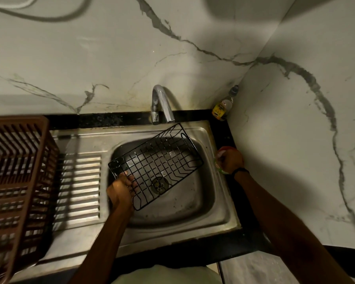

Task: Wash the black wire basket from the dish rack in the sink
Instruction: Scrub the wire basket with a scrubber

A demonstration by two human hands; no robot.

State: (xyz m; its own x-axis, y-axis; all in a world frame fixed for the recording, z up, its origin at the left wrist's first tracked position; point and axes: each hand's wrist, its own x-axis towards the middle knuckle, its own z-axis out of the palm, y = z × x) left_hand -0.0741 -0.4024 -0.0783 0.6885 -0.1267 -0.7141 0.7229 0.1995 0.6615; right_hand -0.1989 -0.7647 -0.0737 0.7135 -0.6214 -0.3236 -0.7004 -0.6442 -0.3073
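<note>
Steel sink (214, 214): my left grip (121, 188) clamps the black wire basket (162, 158) by one corner, and my right grip (231, 159) curls round a green-red item (218, 167). The basket end far from my grip may twist loose.

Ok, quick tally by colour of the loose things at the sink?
Black: 1, the wire basket, held by the left hand.
Brown: 1, the dish rack.
Yellow-labelled: 1, the bottle in the corner.
Red and green: 1, a small item gripped by the right hand.
Total: 4.

Head cam, wide-angle, looking fwd & down at sink (184, 208), close up
</note>
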